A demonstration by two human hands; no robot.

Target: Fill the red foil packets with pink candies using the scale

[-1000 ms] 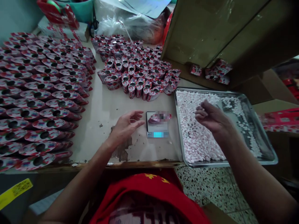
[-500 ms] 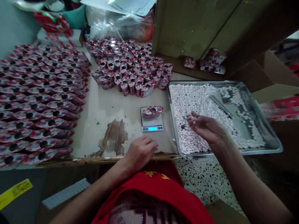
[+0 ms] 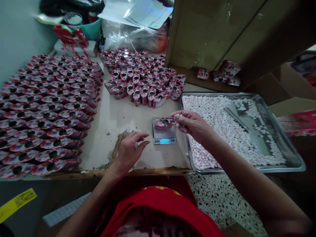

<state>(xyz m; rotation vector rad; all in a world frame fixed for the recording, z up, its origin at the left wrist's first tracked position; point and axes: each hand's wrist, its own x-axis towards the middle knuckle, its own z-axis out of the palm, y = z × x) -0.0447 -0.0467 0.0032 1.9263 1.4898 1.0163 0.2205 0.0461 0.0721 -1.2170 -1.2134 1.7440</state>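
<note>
On a small digital scale [image 3: 164, 141] with a lit blue display stands a red-and-white patterned pouch [image 3: 164, 123], its round dark opening facing up. My right hand [image 3: 191, 125] is closed in a pinch at the pouch's right end, with small white candies showing between its fingertips. Whether the fingers touch the pouch I cannot tell. To the left of the scale, my left hand [image 3: 132, 148] hovers over the table, thumb and fingers apart, holding nothing. Beside my right arm lies a metal tray [image 3: 295, 158] spread with pale pinkish-white candies [image 3: 206, 108].
Rows of upright open pouches [image 3: 46, 115] fill the table's left side, and a second group [image 3: 145, 79] stands behind the scale. A flat scraper [image 3: 237, 119] lies in the tray. At the back right, a cardboard box [image 3: 197, 36] holds several pouches.
My right hand has moved left from over the tray to the pouch on the scale. My left hand has lifted from the table edge, shifted left and opened. The view has shifted slightly.
</note>
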